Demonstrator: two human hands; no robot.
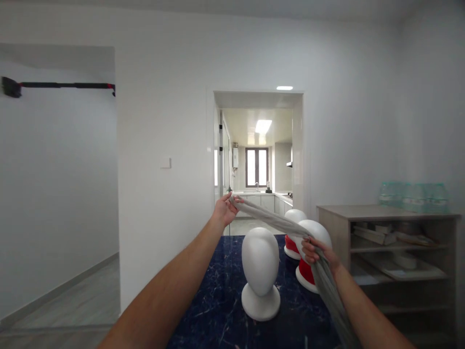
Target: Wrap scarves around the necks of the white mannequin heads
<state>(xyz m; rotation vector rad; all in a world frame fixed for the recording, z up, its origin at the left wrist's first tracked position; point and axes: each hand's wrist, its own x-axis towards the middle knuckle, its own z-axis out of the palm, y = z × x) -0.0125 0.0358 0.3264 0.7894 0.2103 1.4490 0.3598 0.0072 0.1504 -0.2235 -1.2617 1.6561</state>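
Observation:
A long grey scarf (pixel 272 220) is stretched taut between my two hands above a dark blue marble table (pixel 218 310). My left hand (pixel 225 209) pinches one end, raised and reaching forward. My right hand (pixel 317 253) is closed round the scarf lower down; the rest of the cloth hangs along my right forearm. Below the scarf stands a bare white mannequin head (pixel 260 271) on its round base. Behind it are two more white mannequin heads (pixel 312 232) with red round their lower parts (pixel 307 271).
A wooden shelf unit (pixel 385 252) holding papers and trays stands to the right, with clear green plastic items (pixel 414 196) on top. Ahead, a doorway (pixel 258 160) opens into a kitchen. A white wall is at the left, with open floor beside it.

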